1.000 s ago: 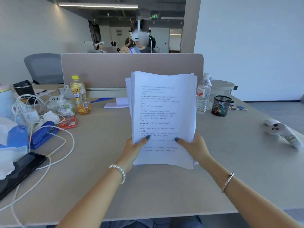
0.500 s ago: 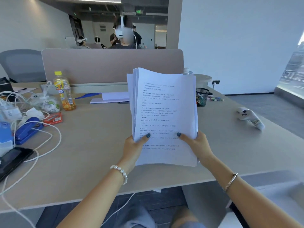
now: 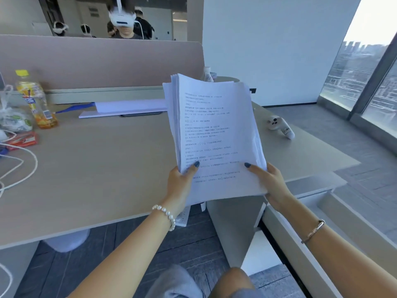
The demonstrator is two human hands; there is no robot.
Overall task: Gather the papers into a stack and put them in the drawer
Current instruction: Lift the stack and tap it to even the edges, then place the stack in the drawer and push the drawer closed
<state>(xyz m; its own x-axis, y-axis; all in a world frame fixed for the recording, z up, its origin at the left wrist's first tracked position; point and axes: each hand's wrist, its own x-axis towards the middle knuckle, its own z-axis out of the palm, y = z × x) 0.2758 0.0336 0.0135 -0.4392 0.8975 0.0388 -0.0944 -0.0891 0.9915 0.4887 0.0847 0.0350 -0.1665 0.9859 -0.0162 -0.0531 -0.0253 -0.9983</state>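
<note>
Head view is showing both hands, left (image 3: 179, 186) and right (image 3: 271, 183), fingers gripping the gathered stack (image 3: 214, 134) above the bench (image 3: 96, 168), the open drawer (image 3: 300, 214) waiting unfilled

A beige desk (image 3: 103, 168) fills the frame's left and centre. On it: an orange drink bottle (image 3: 35, 100) and white cables (image 3: 19, 166) at left, a white controller (image 3: 280, 126) at right.
</note>
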